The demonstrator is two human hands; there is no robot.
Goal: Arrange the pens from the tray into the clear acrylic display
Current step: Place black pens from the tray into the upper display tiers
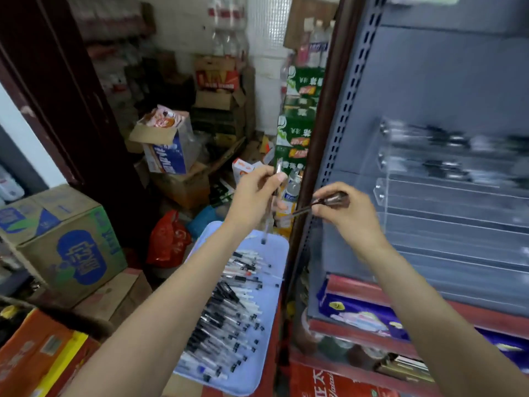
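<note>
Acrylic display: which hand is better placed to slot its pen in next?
Probably the right hand: its pen is beside the acrylic display; the left hand is over the tray.

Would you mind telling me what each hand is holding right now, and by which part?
The left hand pinches a clear pen near its upper end, hanging roughly upright. The right hand holds a dark pen by one end.

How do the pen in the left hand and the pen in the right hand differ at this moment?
The pen in the left hand hangs nearly upright above the tray; the pen in the right hand lies close to level, angled toward the left one. The left hand pinches its pen near the top, the right hand at one end. Both are slim, motion-blurred pens, neither yet in the acrylic display.
</note>
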